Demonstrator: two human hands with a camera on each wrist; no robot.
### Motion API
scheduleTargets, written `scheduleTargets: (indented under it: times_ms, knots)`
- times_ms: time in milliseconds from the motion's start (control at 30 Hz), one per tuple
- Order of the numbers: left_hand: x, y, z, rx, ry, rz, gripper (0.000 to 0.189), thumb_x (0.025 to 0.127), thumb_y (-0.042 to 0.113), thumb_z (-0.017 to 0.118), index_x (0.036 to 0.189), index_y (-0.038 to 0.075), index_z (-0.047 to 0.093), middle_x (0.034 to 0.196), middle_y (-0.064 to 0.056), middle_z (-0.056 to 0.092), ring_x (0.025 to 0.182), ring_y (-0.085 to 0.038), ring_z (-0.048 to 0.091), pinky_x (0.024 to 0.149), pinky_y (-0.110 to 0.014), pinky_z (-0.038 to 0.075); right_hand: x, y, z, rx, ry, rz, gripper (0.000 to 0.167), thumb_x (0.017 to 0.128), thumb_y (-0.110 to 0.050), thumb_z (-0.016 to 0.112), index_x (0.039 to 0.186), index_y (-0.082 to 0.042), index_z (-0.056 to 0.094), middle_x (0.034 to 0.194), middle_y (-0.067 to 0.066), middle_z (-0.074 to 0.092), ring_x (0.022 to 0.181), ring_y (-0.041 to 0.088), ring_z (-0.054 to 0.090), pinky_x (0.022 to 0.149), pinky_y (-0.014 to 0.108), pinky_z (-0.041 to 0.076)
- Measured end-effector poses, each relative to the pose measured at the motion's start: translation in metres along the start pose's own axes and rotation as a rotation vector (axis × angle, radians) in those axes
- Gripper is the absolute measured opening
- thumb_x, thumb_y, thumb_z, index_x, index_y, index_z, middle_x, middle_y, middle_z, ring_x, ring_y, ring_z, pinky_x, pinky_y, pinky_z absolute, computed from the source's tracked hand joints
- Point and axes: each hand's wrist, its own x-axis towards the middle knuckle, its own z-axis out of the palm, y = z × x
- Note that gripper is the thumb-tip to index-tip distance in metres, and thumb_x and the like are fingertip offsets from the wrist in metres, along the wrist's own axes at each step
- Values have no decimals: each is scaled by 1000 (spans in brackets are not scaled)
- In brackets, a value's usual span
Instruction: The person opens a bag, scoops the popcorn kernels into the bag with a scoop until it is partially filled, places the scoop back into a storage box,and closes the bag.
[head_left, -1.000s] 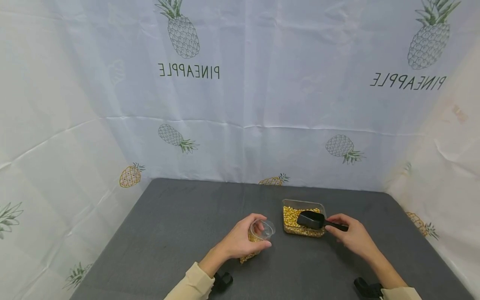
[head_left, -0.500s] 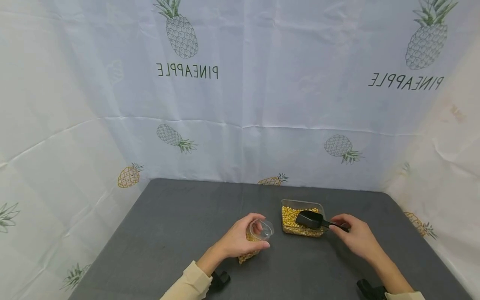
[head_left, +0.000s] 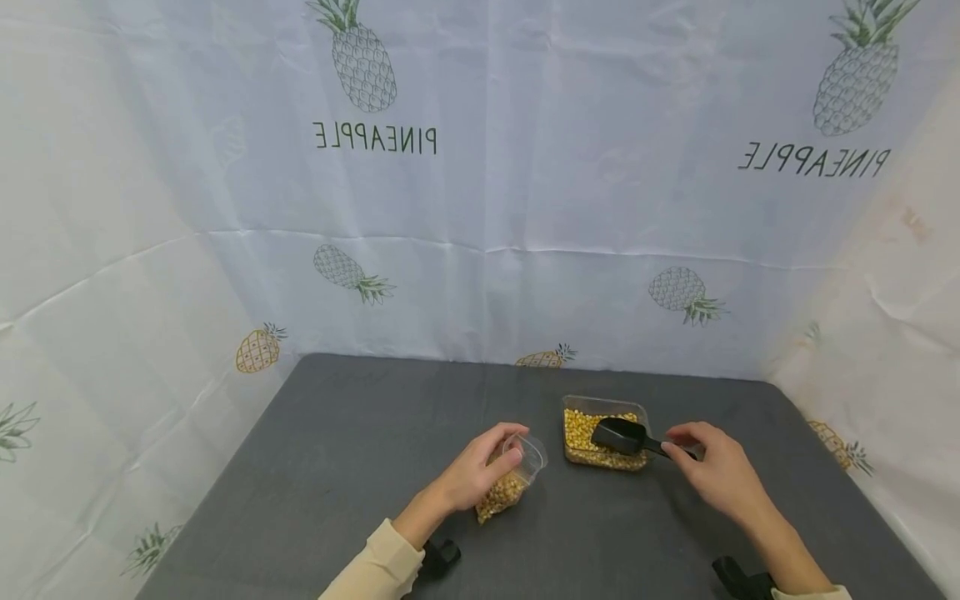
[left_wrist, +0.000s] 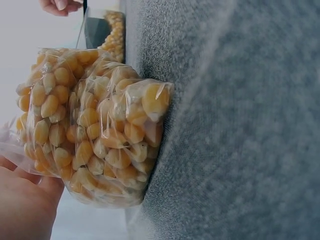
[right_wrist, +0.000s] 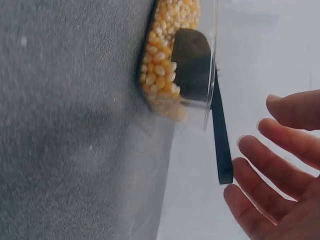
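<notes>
My left hand (head_left: 471, 475) holds a clear plastic bag of corn kernels (head_left: 501, 497) near its top. The thumb lies at the round, stiff-looking clear mouth (head_left: 531, 457), which tilts right. In the left wrist view, the bulging bag (left_wrist: 95, 125) rests on the table, with the left hand (left_wrist: 25, 205) below its mouth end. A black scoop (head_left: 621, 435) lies on the corn in a clear rectangular box (head_left: 606, 459), its handle over the right rim. Close beside that handle (right_wrist: 222, 140), my right hand (right_wrist: 280, 170) has its fingers spread, gripping nothing.
The dark grey cloth-covered table (head_left: 375, 417) reaches back to a white pineapple-print curtain (head_left: 480, 200), which also hangs at both sides. Each wrist wears a black device, the left one (head_left: 441, 557) low over the table.
My left thumb has swung from the bag's near side up to its mouth, uncovering more corn. My right fingers have come off the scoop handle and drawn slightly right. The scoop stays in the box.
</notes>
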Motion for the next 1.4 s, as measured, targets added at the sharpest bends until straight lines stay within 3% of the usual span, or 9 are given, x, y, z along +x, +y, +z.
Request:
scheduleTargets:
  times_ms: [67,167,300,400,633,967,1200,1400]
  knots:
    - [0,0,0,-22,8,6,49,112,32,32,144,-2,47,117,-21,62,106,-23,62,95,-35,50,-2,-4,1,5,23,-15,20,97,-15,70,113,-2,71,106,10,68,98,34,63,82,54,52]
    - [1,-1,1,-40,26,24,49,112,25,25,142,-5,49,113,-23,62,104,-29,62,97,-37,48,-4,-10,3,1,86,-54,15,96,-12,72,109,-5,72,101,5,68,95,30,63,79,49,53]
    - [1,-1,2,-55,45,40,48,111,19,22,139,-8,50,110,-22,63,100,-31,63,96,-37,48,-7,-19,10,20,157,-109,12,92,-7,75,104,-9,74,95,-4,66,85,13,63,72,35,54]
    - [1,-1,1,-79,50,37,45,111,16,24,139,-8,51,109,-22,63,100,-34,64,96,-38,48,-9,-26,16,69,164,-124,12,92,-7,75,103,-11,74,93,-7,66,80,3,60,70,32,54]
    - [2,0,-3,-119,58,-19,42,112,17,27,138,-6,51,108,-22,63,99,-36,64,94,-37,50,-11,-42,30,192,142,-37,12,97,-15,72,107,-9,74,94,-6,68,81,3,63,72,28,53]
    - [4,-1,-3,-168,83,-17,32,112,13,36,128,-8,55,101,-24,62,97,-35,66,89,-35,54,-13,-58,46,288,69,53,14,98,-21,70,105,-10,75,94,-5,70,82,7,64,75,29,53]
    - [6,1,-1,-108,127,-47,23,110,15,45,117,0,61,88,-12,61,74,-13,57,67,-26,48,-13,-65,54,353,23,64,12,97,-19,72,104,-9,75,93,-5,70,81,6,63,74,28,53]
    - [8,5,2,-82,148,-29,18,109,16,50,111,4,63,87,-10,63,70,-15,55,62,-25,47,-12,-70,56,384,-17,68,13,96,-19,72,104,-9,75,92,-5,70,82,7,63,75,29,53]
